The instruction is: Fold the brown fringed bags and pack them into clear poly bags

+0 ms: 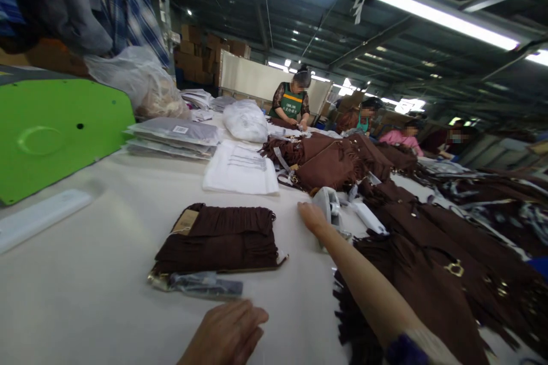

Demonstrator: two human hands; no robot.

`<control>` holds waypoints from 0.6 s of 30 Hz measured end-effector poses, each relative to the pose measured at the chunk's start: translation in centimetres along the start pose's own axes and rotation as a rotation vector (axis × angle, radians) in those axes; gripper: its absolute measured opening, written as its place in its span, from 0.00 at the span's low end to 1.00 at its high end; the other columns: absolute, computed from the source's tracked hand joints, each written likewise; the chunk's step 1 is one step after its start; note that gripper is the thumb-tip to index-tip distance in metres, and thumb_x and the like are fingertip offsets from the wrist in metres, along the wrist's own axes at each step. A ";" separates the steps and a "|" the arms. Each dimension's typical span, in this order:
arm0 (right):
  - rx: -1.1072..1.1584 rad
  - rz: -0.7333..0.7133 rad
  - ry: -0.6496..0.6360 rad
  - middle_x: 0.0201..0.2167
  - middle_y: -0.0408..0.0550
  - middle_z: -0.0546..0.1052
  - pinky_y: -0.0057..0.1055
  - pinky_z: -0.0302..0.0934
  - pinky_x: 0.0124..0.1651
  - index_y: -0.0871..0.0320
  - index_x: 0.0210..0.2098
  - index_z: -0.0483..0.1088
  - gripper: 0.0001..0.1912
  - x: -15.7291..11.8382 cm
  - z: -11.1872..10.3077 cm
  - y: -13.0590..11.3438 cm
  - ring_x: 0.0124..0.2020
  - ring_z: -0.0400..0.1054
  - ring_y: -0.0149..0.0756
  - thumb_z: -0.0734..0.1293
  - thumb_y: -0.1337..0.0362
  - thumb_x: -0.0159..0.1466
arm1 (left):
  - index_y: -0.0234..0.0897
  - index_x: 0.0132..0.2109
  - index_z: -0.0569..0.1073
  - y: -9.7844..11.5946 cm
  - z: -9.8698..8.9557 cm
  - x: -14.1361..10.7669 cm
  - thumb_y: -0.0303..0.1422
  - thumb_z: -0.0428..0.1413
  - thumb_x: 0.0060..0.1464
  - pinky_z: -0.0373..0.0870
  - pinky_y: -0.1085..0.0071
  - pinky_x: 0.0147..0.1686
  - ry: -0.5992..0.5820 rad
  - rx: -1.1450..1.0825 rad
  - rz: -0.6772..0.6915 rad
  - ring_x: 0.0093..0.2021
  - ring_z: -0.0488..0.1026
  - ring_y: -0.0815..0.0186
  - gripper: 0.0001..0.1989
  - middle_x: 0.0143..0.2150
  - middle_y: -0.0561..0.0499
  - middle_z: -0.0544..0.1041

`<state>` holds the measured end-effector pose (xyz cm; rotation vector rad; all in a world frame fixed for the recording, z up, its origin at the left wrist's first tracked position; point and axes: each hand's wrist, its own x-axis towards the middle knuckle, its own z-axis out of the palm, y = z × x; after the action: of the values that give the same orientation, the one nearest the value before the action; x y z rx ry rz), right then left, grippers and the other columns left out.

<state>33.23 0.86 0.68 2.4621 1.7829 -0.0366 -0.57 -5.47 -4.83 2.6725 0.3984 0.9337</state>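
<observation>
My left hand (229, 331) is low in the middle, palm down, fingers loosely stretched with nothing visible in them. Just beyond it a folded dark brown fringed garment (231, 239) lies on the white table (107, 251). It carries a tan card tag (185, 222) on a string. A clear plastic packet (208, 285) with a dark strip inside rests along its near edge. My right hand (312, 218) reaches forward, its fingers bent against the left side of a pale grey tape dispenser (329, 202). The fingertips are hidden, so what they grip cannot be made out.
Brown fringed garments (428, 262) with gold-coloured fittings pile along the right. White plastic bags (242, 168) lie ahead, beside packed grey bags (175, 131). A green machine panel (64, 131) stands at left. A person in a green apron (293, 104) works across the table.
</observation>
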 end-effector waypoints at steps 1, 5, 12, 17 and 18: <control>0.032 0.000 0.007 0.51 0.50 0.72 0.43 0.65 0.51 0.61 0.51 0.68 0.14 -0.1 -0.1 0.1 0.48 0.70 0.40 0.63 0.60 0.70 | 0.44 0.44 0.70 0.4 0.3 0.2 0.31 0.45 0.63 0.71 0.74 0.34 -0.060 -0.029 0.017 0.33 0.77 0.66 0.09 0.34 0.53 0.79; 0.179 -0.007 0.073 0.56 0.52 0.69 0.48 0.61 0.56 0.60 0.54 0.67 0.17 -1.0 -1.2 0.5 0.54 0.66 0.44 0.64 0.61 0.68 | 0.42 0.42 0.68 1.0 1.4 0.3 0.25 0.49 0.56 0.68 0.73 0.33 -0.266 -0.111 0.071 0.33 0.74 0.66 0.09 0.34 0.53 0.77; 0.457 -0.051 -0.042 0.35 0.47 0.81 0.28 0.66 0.44 0.61 0.40 0.77 0.14 -11.2 -2.9 1.9 0.38 0.75 0.35 0.60 0.64 0.67 | 0.42 0.38 0.66 0.9 2.4 0.4 0.23 0.54 0.52 0.63 0.72 0.37 -0.430 -0.128 -0.007 0.38 0.70 0.64 0.09 0.38 0.53 0.73; 0.696 0.037 -0.089 0.23 0.40 0.79 0.28 0.66 0.28 0.52 0.34 0.80 0.11 -21.9 2.5 3.6 0.22 0.73 0.33 0.68 0.54 0.61 | 0.42 0.39 0.67 0.8 2.6 0.6 0.23 0.53 0.54 0.62 0.72 0.37 -0.451 -0.146 -0.030 0.38 0.71 0.64 0.09 0.38 0.54 0.73; 0.700 0.075 -0.076 0.23 0.40 0.79 0.29 0.66 0.27 0.49 0.35 0.80 0.09 -23.0 3.8 4.2 0.22 0.73 0.33 0.67 0.56 0.62 | 0.42 0.39 0.67 0.7 2.7 0.7 0.23 0.53 0.54 0.62 0.72 0.36 -0.447 -0.147 -0.022 0.38 0.71 0.65 0.09 0.38 0.54 0.73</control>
<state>30.13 -22.51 -0.96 2.9001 1.8697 -0.8736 1.78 -6.38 -6.24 2.6293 0.2449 0.3228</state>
